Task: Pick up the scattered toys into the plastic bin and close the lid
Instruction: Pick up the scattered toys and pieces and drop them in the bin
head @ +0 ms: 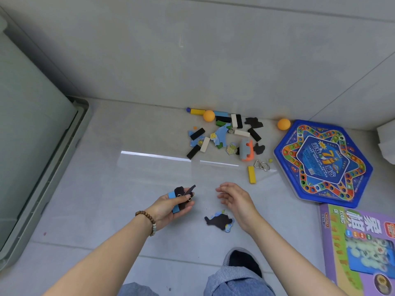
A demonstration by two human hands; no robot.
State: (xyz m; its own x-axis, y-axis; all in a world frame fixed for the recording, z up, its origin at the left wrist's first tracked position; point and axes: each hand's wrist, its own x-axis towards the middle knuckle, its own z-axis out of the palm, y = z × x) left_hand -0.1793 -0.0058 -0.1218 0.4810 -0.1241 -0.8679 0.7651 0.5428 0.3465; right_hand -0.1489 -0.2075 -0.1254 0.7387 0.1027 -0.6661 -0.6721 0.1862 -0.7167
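Note:
My left hand [171,207] grips a small bundle of toys [181,196]: a blue block, dark puzzle pieces and a metal ring. My right hand [234,198] hovers open and empty just right of it, above dark and blue puzzle pieces [219,221] lying on the floor. Further off, by the wall, lies a scatter of toys [224,135]: black, cream, yellow and blue blocks, puzzle pieces, an orange-and-grey piece and a metal ring puzzle [261,165]. Two orange balls [208,115] [283,124] sit by the wall. The grey-green plastic bin [42,167] fills the left edge.
A blue hexagonal game board [322,161] lies on the floor at the right. A purple game box [361,248] lies nearer me at the right edge. A yellow block [251,174] lies apart from the scatter. My knees and one dark shoe [243,261] show at the bottom.

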